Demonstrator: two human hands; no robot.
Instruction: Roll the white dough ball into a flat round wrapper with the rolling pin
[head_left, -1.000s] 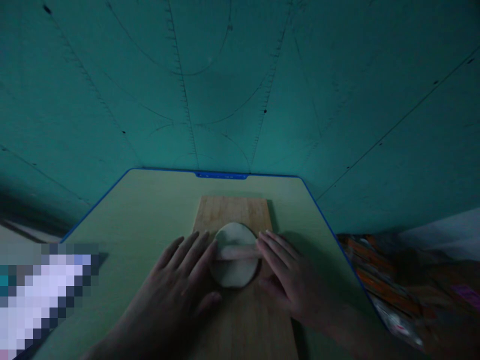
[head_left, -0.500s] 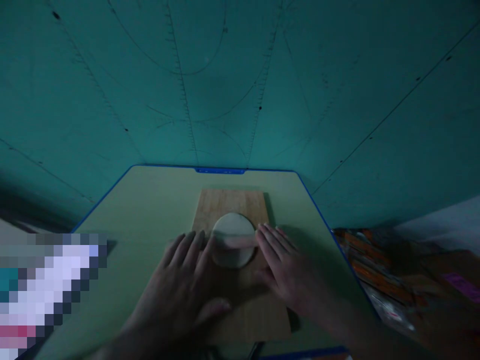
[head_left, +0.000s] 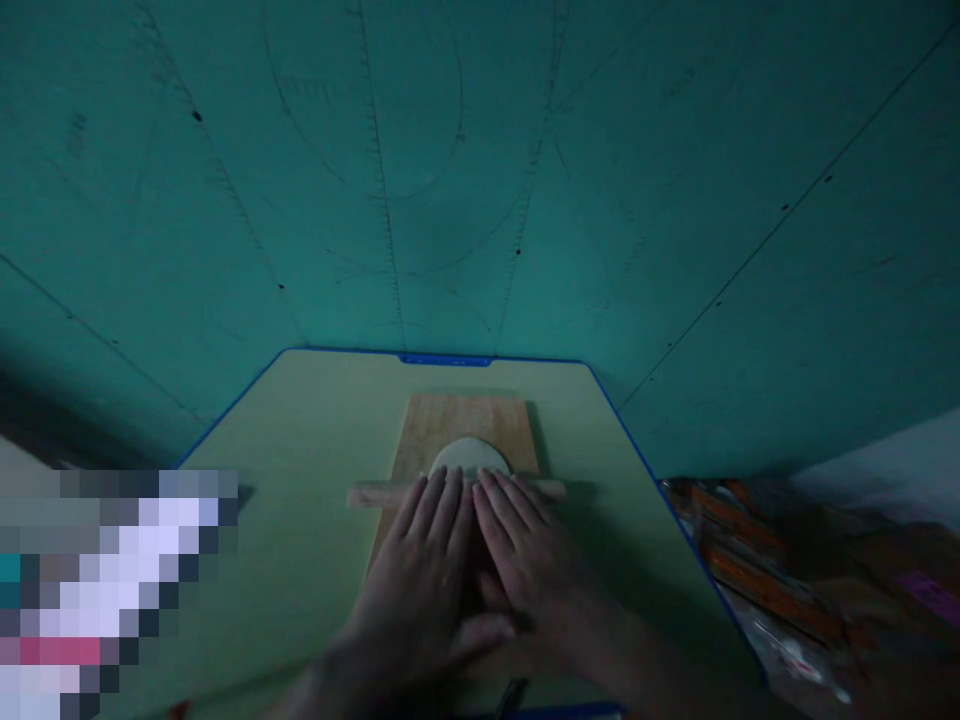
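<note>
A flat, round piece of dough [head_left: 470, 453] lies on a wooden cutting board [head_left: 469, 413]. Across it runs a wooden rolling pin [head_left: 367, 494], its ends reaching past both sides of the board. My left hand [head_left: 420, 560] lies over the pin's middle, fingers stretched out flat. Close beside it, my right hand [head_left: 536, 555] rests on the pin the same way, fingers straight. The fingertips of both hands nearly meet over the dough. The nearer part of the dough is hidden under my hands.
The board sits on a pale tabletop [head_left: 322, 430] with a blue edge, against a green wall [head_left: 465, 220] marked with lines. Right of the table are orange items in clear plastic [head_left: 772, 590]. A pixelated patch covers the left side. A dark object [head_left: 512, 697] shows at the near edge.
My hands have moved inward along the rolling pin, from around the dough's sides to its middle. Both ends of the pin now show. The view has shifted slightly.
</note>
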